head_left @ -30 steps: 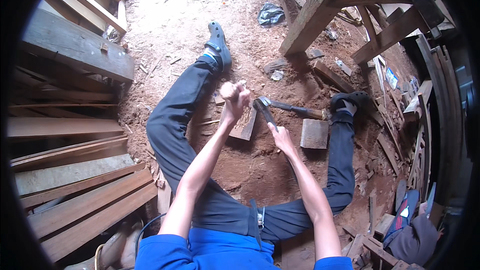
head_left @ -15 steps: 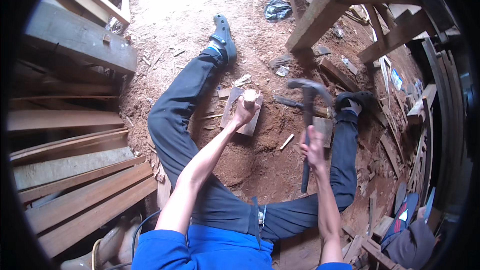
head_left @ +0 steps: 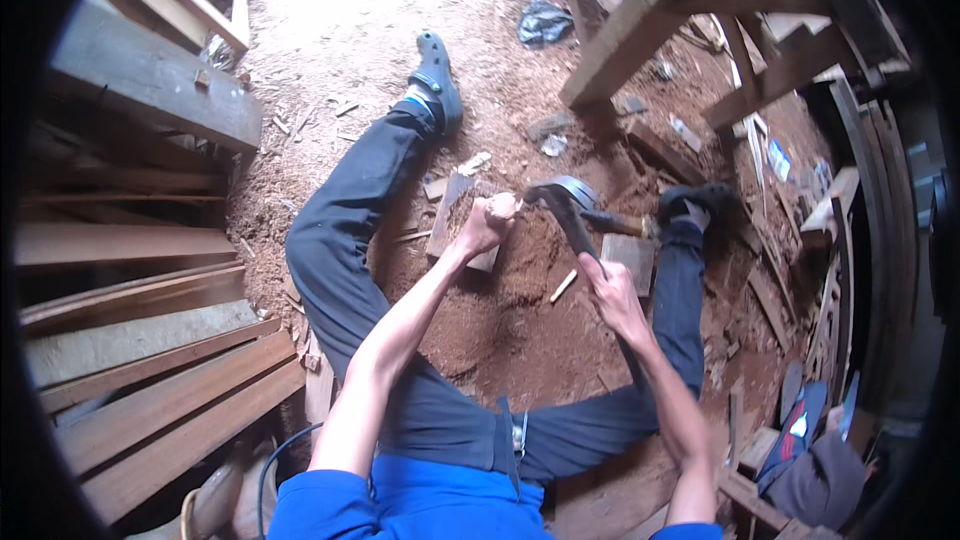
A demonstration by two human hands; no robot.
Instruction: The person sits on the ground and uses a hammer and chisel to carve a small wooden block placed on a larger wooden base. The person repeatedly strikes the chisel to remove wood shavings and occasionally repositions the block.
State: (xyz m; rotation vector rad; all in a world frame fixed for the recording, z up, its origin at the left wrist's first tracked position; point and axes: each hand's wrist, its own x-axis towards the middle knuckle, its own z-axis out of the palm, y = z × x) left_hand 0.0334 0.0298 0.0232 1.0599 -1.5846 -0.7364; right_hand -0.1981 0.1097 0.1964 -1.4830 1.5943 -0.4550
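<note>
Sawdusty ground (head_left: 515, 335) glares white up top. I see the right hand (head_left: 615, 298) clenched round a hammer (head_left: 573, 227), the left hand (head_left: 484, 231) round a half-hidden wooden piece (head_left: 503, 206).

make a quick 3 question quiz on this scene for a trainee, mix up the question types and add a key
1. Multiple choice: what does the right hand grip?
a) a paintbrush
b) a hammer
c) a cup

2. True or false: the left hand is open and empty.

3. Fill in the blank: the person's shirt is ____ in colour.

Key:
1. b
2. False; it is closed around a pale, wooden-looking piece.
3. blue
</note>
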